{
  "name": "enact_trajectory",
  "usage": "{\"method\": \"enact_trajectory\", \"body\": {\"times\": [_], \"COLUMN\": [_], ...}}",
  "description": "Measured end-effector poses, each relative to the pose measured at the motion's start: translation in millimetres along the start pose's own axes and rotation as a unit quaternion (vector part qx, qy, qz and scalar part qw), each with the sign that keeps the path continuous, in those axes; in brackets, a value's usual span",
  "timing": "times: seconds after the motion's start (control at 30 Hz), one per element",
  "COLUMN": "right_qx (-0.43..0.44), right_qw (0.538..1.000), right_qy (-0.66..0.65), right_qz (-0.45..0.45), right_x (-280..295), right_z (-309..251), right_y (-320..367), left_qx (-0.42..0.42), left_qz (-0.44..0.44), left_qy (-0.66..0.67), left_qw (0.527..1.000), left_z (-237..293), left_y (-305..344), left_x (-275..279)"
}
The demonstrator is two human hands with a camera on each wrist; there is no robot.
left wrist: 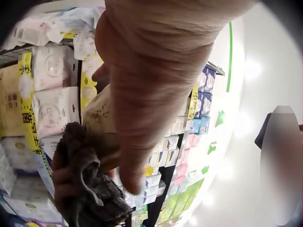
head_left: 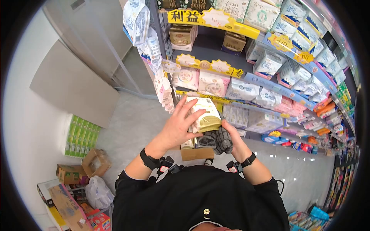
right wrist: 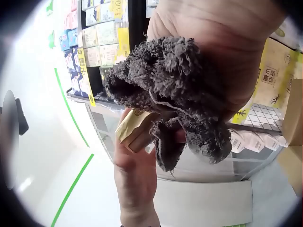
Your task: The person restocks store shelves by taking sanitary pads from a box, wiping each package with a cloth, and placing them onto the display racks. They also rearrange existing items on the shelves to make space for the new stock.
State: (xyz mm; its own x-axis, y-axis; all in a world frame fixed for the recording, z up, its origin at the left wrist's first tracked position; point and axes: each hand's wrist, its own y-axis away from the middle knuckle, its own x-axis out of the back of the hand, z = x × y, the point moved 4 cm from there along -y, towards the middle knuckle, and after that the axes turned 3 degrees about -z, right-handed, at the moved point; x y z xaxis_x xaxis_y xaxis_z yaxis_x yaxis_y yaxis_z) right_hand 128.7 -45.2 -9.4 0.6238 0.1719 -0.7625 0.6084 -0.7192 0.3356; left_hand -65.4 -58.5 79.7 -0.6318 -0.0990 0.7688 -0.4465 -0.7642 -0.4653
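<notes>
In the head view a white and gold package (head_left: 205, 115) is held up before the shelves. My left hand (head_left: 175, 127) grips it from the left, fingers spread over its top and side. A dark grey cloth (head_left: 222, 141) is bunched in my right hand (head_left: 237, 143), against the package's lower right. The left wrist view shows my left hand (left wrist: 151, 80) in front of the package (left wrist: 100, 113), with the cloth (left wrist: 90, 184) below. In the right wrist view the cloth (right wrist: 175, 90) hangs from my right hand (right wrist: 222, 52), partly hiding the package (right wrist: 137, 128).
Shelves of packs, with a yellow price strip (head_left: 216, 24), stand ahead and to the right. Hanging packs (head_left: 148, 46) line the shelf's left end. At the lower left are cardboard boxes (head_left: 69, 204) and a white plastic bag (head_left: 97, 191). A small carton (head_left: 197, 154) stands below my hands.
</notes>
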Motion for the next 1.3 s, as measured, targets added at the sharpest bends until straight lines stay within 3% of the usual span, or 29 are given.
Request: {"method": "enact_trajectory", "body": {"times": [0.1, 0.17, 0.2, 0.27, 0.4, 0.5, 0.57, 0.73, 0.77, 0.8, 0.83, 0.87, 0.9, 0.97, 1.03, 1.1, 1.13, 1.3], "right_qx": [0.009, 0.032, 0.046, 0.046, 0.041, 0.024, 0.05, 0.098, 0.101, 0.11, 0.119, 0.122, 0.121, 0.134, 0.136, 0.135, 0.138, 0.16], "right_qw": [0.999, 0.996, 0.995, 0.995, 0.996, 0.998, 0.998, 0.994, 0.993, 0.991, 0.987, 0.986, 0.986, 0.983, 0.981, 0.978, 0.978, 0.974], "right_qy": [0.036, 0.076, 0.082, 0.086, 0.082, 0.052, 0.045, 0.012, 0.015, 0.014, 0.014, 0.016, 0.02, 0.006, 0.011, 0.02, 0.028, 0.069], "right_qz": [-0.019, -0.037, -0.022, -0.028, -0.024, -0.016, 0.007, 0.052, 0.057, 0.081, 0.103, 0.113, 0.114, 0.127, 0.141, 0.155, 0.152, 0.145], "right_x": [21, 30, 29, 48, 93, 115, 134, 145, 145, 145, 146, 147, 147, 146, 140, 136, 134, 116], "right_z": [-27, -48, -59, -70, -74, -72, -68, -67, -64, -62, -61, -58, -56, -52, -51, -48, -47, -42], "right_y": [-4, -4, 1, 1, 4, 15, 21, 42, 45, 48, 51, 52, 52, 49, 47, 45, 43, 35], "left_qx": [0.013, 0.104, 0.107, 0.15, 0.172, 0.228, 0.3, 0.317, 0.315, 0.302, 0.28, 0.211, 0.213, 0.117, 0.092, 0.003, -0.001, -0.034], "left_qz": [0.029, 0.062, 0.068, 0.205, 0.226, 0.224, 0.247, 0.253, 0.252, 0.253, 0.247, 0.266, 0.269, 0.291, 0.282, 0.208, 0.183, 0.144], "left_qy": [-0.005, 0.209, 0.2, 0.405, 0.325, 0.325, 0.321, 0.25, 0.256, 0.082, -0.096, -0.143, -0.141, -0.335, -0.339, -0.328, -0.289, -0.364], "left_qw": [0.999, 0.97, 0.971, 0.878, 0.902, 0.89, 0.864, 0.879, 0.878, 0.916, 0.923, 0.93, 0.929, 0.889, 0.893, 0.921, 0.94, 0.92], "left_z": [-10, -30, -37, -64, -115, -147, -169, -190, -193, -187, -181, -181, -176, -139, -130, -125, -122, -159], "left_y": [-26, -47, -59, -79, -116, -138, -146, -167, -168, -170, -171, -172, -171, -174, -179, -186, -188, -191], "left_x": [-5, -1, 2, 15, 36, 41, 41, 43, 42, 48, 52, 49, 48, 48, 43, 29, 23, 21]}}
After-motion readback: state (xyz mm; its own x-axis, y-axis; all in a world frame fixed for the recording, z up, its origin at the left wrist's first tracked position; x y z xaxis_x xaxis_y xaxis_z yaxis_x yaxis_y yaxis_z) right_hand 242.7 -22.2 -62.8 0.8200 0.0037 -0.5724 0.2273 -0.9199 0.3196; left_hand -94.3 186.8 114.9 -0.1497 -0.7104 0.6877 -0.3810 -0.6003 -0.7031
